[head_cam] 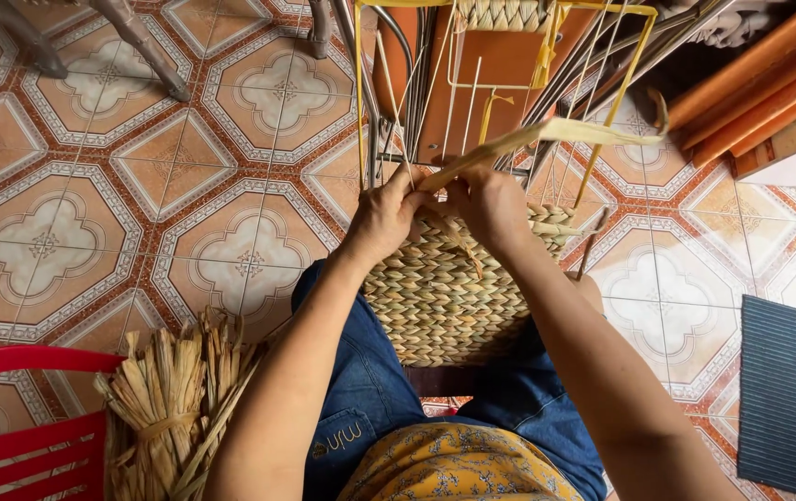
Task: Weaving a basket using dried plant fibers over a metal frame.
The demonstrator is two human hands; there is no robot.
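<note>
Well to the left of the grip and lower, a tied bundle of dry straw-coloured fibre strands [170, 408] leans by a red plastic slatted chair [26, 427] on the patterned tile floor [138, 186]. The left hand [384, 218] is closed, pinching the near end of a flat pale-yellow fibre strand [546, 132] against the top edge of the woven straw panel [435, 297], which rests on the person's lap. Touching it on the right, the right hand [489, 206] is curled shut on the same strand, which runs up and rightward across the yellow wire frame [602, 139]. To do this well, I judge the strand should stay taut and flat, pressed snug against the last row. Far right lies a dark ribbed mat [786, 390].
</note>
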